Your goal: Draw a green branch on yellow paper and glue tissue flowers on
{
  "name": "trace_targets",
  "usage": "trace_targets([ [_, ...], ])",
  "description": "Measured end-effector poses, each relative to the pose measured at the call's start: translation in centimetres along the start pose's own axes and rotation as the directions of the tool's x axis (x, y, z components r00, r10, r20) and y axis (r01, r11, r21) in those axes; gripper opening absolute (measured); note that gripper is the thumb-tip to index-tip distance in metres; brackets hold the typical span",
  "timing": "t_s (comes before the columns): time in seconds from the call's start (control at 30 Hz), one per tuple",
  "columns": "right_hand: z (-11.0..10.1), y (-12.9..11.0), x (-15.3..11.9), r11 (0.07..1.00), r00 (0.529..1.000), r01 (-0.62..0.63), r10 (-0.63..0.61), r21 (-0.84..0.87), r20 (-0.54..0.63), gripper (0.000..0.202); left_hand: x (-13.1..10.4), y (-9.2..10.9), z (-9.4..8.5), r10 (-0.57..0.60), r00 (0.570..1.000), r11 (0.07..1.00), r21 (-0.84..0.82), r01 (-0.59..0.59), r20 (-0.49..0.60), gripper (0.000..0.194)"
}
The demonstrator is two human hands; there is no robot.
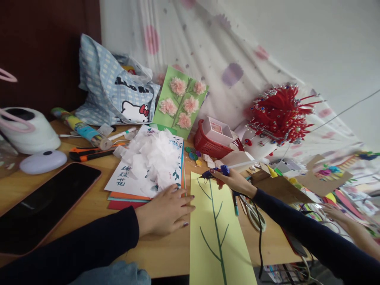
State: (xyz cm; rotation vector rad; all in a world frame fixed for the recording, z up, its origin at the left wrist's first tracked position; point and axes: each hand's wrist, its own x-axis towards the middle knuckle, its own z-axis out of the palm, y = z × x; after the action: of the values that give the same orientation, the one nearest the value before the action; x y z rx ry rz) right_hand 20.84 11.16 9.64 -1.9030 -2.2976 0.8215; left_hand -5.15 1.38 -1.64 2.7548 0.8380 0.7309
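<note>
My right hand point(230, 180) is closed around a blue hot glue gun point(209, 173), its nozzle over the top left of a yellow sheet of paper point(228, 261). Dark green lines of a branching stem point(216, 221) run down that sheet. My left hand point(169, 209) lies flat with fingers spread, its fingertips at the sheet's left edge. Just beyond it, a heap of white tissue-paper pieces point(157, 158) rests on a printed white sheet point(118, 180), which tops a stack of coloured papers point(124, 204).
A green card with pink paper flowers point(178, 105) leans at the back beside a checked bag point(103, 87). Left lie a phone point(44, 206) and an orange cutter point(89, 152). A red basket point(208, 143) stands behind. Another person's hand point(335, 213) is at far right, beyond a black cord point(260, 245).
</note>
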Motion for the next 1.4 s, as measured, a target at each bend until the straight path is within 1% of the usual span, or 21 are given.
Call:
trace_targets([
  [0.17, 0.12, 0.28, -0.07, 0.999, 0.999, -0.033, 0.031, -0.043, -0.03, 0.063, -0.02, -0.06, -0.01, 0.007, 1.0, 1.0, 0.002, -0.007, -0.004, 0.038],
  [0.37, -0.01, 0.62, -0.21, 0.999, 1.0, -0.012, 0.013, 0.053, -0.028, 0.065, -0.02, -0.11, -0.27, -0.005, 0.999, 1.0, -0.021, 0.006, 0.052, 0.039],
  [0.53, 0.18, 0.58, -0.37, 0.999, 0.999, -0.032, 0.031, -0.016, -0.044, 0.065, 0.0, -0.12, -0.28, -0.01, 0.999, 1.0, -0.023, 0.011, 0.053, 0.038],
  [0.67, 0.33, 0.61, -0.42, 0.998, 0.997, -0.058, 0.058, -0.001, -0.056, 0.063, 0.03, -0.06, -0.37, -0.012, 0.998, 0.999, -0.032, 0.014, 0.058, 0.039],
  [0.83, 0.17, 0.35, -0.57, 0.999, 1.0, -0.027, 0.027, -0.019, -0.013, 0.063, 0.04, 0.01, -0.47, -0.017, 0.998, 0.999, -0.044, 0.019, 0.062, 0.039],
  [1.03, 0.53, -0.08, -0.4, 1.0, 0.999, -0.005, 0.005, 0.001, -0.035, 0.064, 0.1, -0.01, -0.46, -0.011, 0.998, 0.999, -0.033, 0.013, 0.066, 0.038],
  [1.2, 0.71, 0.13, -0.55, 0.999, 1.0, 0.029, -0.03, 0.017, 0.011, 0.063, 0.14, 0.06, -0.43, -0.008, 0.998, 1.0, -0.019, 0.009, 0.066, 0.039],
  [1.27, 0.57, 0.25, -0.55, 1.0, 1.0, 0.014, -0.015, 0.024, 0.011, 0.061, 0.16, 0.07, -0.45, -0.003, 0.998, 1.0, -0.014, 0.004, 0.066, 0.039],
  [1.4, 0.48, 0.18, -0.24, 0.999, 0.999, -0.017, 0.018, 0.029, -0.03, 0.065, 0.17, 0.04, -0.48, -0.014, 0.997, 1.0, -0.023, 0.016, 0.078, 0.04],
])
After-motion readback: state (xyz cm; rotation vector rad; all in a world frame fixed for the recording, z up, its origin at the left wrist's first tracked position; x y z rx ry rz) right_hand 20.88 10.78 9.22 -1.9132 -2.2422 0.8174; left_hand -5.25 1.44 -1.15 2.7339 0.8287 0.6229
